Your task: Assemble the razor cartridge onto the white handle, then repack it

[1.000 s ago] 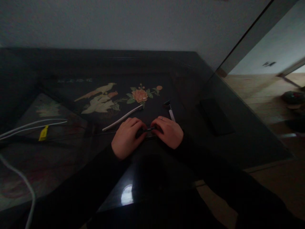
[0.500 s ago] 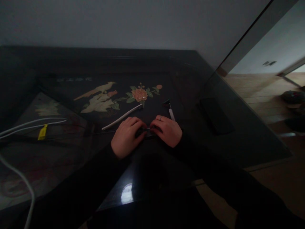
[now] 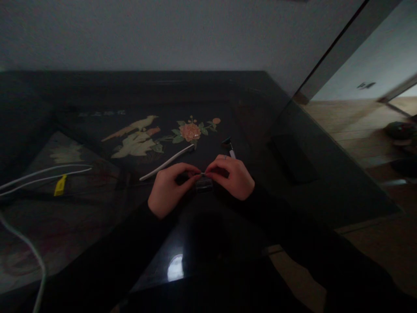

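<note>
My left hand and my right hand meet fingertip to fingertip over the dark glass tabletop. Between them they pinch a tiny pale piece, too small to name. Just below the fingertips lies a small clear case with a dark strip inside. Behind my left hand is a slender white stick, its far end dark. A razor-like tool with a dark head and white handle rests behind my right hand, which partly hides it.
A white cable and a yellow tag-like object are at the left. A dark flat rectangular object lies to the right. The glass tabletop meets a wall at the back; a floor shows beyond its right edge.
Both hands have drawn slightly apart at the wrists, fingertips still together. The clear case below them now shows more fully, and the pinched piece is easier to see.
</note>
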A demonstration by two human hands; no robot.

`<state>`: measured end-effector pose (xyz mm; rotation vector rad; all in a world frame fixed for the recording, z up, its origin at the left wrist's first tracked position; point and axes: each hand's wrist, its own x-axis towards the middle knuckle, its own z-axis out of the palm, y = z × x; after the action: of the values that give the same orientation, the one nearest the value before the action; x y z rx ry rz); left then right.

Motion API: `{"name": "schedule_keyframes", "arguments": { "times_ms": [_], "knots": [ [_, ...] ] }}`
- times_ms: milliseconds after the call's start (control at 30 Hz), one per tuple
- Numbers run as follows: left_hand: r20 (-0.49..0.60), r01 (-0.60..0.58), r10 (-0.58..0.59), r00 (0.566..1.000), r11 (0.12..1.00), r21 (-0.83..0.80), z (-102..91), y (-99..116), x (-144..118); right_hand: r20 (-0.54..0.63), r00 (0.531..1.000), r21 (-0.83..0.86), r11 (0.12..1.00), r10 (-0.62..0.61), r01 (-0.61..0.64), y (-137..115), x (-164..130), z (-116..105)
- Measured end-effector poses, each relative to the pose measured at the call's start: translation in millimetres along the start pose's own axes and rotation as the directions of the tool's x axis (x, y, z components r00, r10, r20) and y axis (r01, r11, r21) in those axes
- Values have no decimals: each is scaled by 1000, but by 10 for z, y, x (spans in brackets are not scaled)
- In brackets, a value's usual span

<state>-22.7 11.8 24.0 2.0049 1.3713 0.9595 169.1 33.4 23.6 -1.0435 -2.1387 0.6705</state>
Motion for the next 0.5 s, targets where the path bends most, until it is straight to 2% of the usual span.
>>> {"name": "schedule_keyframes", "arguments": {
  "times_ms": [233,500],
  "knots": [
    [-11,119,-122,992,982,-148,-25,44,15,-29,999,29,999,-20,21,-39,1,-22],
    [41,225,-222,974,946,-232,-40,6,36,-19,1000,14,1000,-5,5,-43,5,-47]
  ]
}}
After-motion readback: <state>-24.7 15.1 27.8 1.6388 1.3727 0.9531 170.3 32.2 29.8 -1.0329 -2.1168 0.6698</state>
